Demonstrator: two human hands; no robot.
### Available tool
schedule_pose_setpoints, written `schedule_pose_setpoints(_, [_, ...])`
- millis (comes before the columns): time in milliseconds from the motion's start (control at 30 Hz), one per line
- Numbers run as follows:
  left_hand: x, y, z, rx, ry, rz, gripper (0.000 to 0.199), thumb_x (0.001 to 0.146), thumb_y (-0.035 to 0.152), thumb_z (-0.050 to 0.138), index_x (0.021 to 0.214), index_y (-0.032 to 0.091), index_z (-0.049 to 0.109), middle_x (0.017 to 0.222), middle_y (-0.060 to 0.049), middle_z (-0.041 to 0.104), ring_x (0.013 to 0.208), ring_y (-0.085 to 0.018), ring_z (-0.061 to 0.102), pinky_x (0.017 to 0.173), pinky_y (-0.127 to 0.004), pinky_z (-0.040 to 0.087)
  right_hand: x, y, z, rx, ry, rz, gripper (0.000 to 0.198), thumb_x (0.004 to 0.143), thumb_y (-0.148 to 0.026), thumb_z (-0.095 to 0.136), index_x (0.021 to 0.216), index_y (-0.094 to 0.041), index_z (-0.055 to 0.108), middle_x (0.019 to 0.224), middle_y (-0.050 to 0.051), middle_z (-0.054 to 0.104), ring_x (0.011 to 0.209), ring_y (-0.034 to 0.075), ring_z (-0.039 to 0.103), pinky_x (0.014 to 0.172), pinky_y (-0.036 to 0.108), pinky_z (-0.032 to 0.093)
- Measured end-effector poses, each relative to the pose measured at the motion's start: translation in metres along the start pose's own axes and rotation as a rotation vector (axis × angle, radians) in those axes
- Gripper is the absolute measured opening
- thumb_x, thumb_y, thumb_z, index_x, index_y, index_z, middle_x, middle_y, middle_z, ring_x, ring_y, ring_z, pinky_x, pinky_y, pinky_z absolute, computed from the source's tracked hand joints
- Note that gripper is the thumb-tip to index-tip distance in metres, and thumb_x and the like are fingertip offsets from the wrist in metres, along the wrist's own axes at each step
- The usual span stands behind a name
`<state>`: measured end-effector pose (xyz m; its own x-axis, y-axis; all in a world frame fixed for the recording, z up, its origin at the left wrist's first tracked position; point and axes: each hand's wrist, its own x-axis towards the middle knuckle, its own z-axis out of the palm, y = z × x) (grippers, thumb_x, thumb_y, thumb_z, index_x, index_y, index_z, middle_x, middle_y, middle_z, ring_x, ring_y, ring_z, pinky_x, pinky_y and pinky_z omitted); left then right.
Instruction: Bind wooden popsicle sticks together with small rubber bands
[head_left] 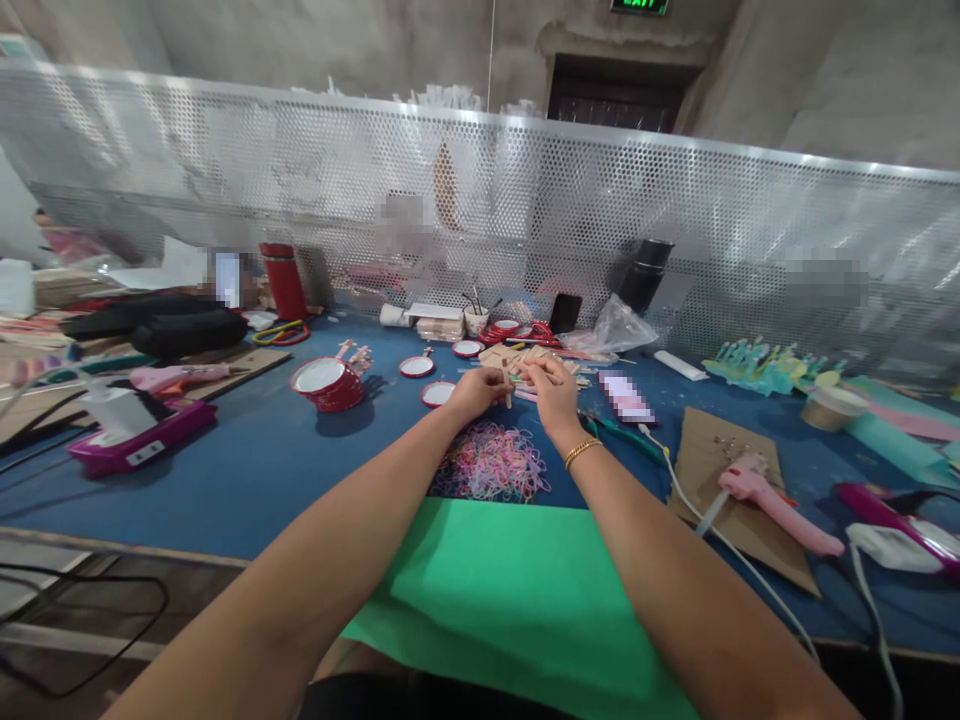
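Left hand [480,391] pinched a stick [508,399] at its fingertips; right hand [553,388] closed just beside it, contents unclear. Sign [640,5] read "EXIT", cropped.

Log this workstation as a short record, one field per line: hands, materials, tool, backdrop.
Left hand: fingers pinch a small wooden stick
Right hand: fingers bent close beside that stick; their grip is too small to make out
Nearer the wearer: pile of multicoloured rubber bands, then a green sheet
Left of the hands: stack of red-rimmed white discs
Tool at right: pink glue gun, partly over cardboard
Surface: blue tabletop
Backdrop: perforated metal screen
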<state>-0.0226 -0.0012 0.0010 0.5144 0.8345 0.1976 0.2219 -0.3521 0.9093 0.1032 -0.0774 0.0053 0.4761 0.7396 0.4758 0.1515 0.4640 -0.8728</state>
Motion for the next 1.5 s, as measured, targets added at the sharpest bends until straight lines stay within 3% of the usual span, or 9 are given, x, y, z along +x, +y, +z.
schedule_pose_setpoints(300, [0.0, 0.001, 0.0, 0.001, -0.007, 0.014, 0.023, 0.067, 0.029, 0.072, 0.059, 0.015, 0.056, 0.05, 0.004, 0.053, 0.047, -0.008, 0.046, 0.048, -0.021, 0.036, -0.001, 0.003, 0.003, 0.022, -0.018, 0.024, 0.017, 0.071, -0.034, 0.058, 0.078, -0.02, 0.062, 0.073, 0.001, 0.07, 0.075, 0.019, 0.069, 0.063, 0.026, 0.052])
schedule_pose_setpoints(800, [0.0, 0.0, 0.001, 0.031, 0.011, 0.007, 0.025, 0.068, 0.033, 0.071, 0.059, 0.014, 0.057, 0.052, 0.003, 0.056, 0.047, -0.008, 0.047, 0.048, -0.02, 0.038, 0.0, 0.005, 0.003, -0.042, -0.069, 0.003, 0.016, 0.075, -0.034, 0.055, 0.079, -0.021, 0.062, 0.08, 0.002, 0.071, 0.076, 0.019, 0.07, 0.068, 0.028, 0.054])
schedule_pose_setpoints(1033, [0.003, -0.005, 0.0, 0.038, 0.013, -0.002, 0.024, 0.067, 0.034, 0.073, 0.061, 0.014, 0.061, 0.053, 0.002, 0.059, 0.047, -0.008, 0.048, 0.047, -0.02, 0.038, 0.001, 0.004, -0.003, -0.104, 0.017, 0.009, 0.02, 0.074, -0.039, 0.056, 0.078, -0.02, 0.063, 0.075, 0.002, 0.071, 0.077, 0.019, 0.068, 0.068, 0.028, 0.052])
schedule_pose_setpoints(1300, [0.003, -0.006, 0.0, 0.014, 0.008, 0.013, 0.029, 0.065, 0.039, 0.074, 0.062, 0.014, 0.06, 0.055, 0.001, 0.061, 0.048, -0.008, 0.05, 0.049, -0.02, 0.039, -0.003, 0.0, 0.002, -0.074, -0.058, -0.03, 0.018, 0.075, -0.037, 0.056, 0.077, -0.021, 0.064, 0.074, 0.001, 0.07, 0.074, 0.018, 0.067, 0.068, 0.028, 0.052])
schedule_pose_setpoints(1500, [0.004, -0.006, 0.001, -0.003, 0.006, 0.008, 0.029, 0.065, 0.04, 0.074, 0.063, 0.014, 0.062, 0.053, 0.001, 0.059, 0.047, -0.009, 0.049, 0.048, -0.021, 0.037, -0.001, -0.001, -0.002, -0.121, 0.007, -0.024, 0.02, 0.075, -0.039, 0.057, 0.076, -0.02, 0.064, 0.074, 0.002, 0.07, 0.073, 0.018, 0.066, 0.066, 0.027, 0.051])
